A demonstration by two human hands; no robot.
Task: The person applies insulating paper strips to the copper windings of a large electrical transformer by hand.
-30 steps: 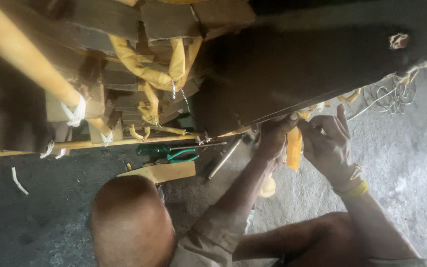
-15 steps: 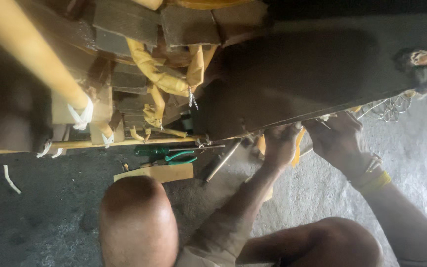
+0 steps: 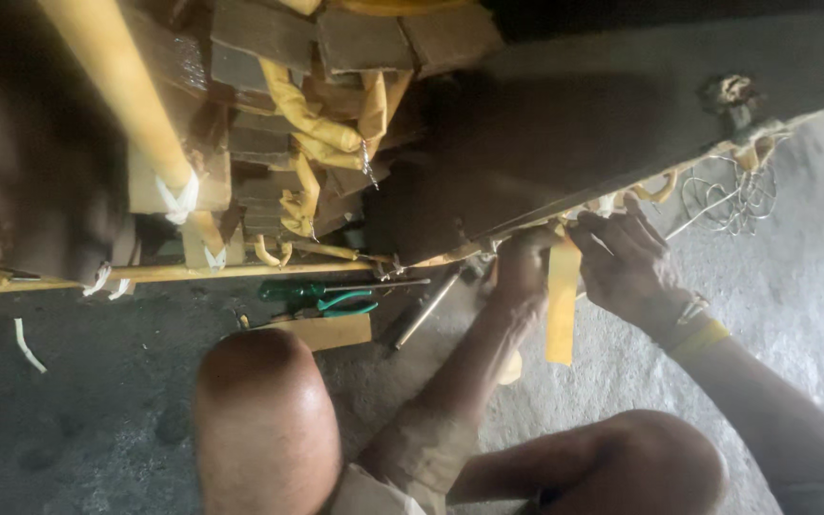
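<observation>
Overhead, one yellow strip (image 3: 561, 303) is pinched at its top by the closed left hand (image 3: 523, 267) and right hand (image 3: 627, 262) under the dark slab (image 3: 574, 133) (two green-handled tools (image 3: 321, 298) lie left of it).

I have one view only, from the camera on my head, looking steeply down past my bent knees (image 3: 264, 410) to the grey concrete floor (image 3: 78, 420). It sits close to the work: my left hand (image 3: 523, 267) and right hand (image 3: 627, 267) fall right of centre, at middle height. The dark slanting board (image 3: 574, 124) and the stacked wooden frame bound with yellow strips (image 3: 307, 114) fill the far edge. My forearms run in from the near right corner.
</observation>
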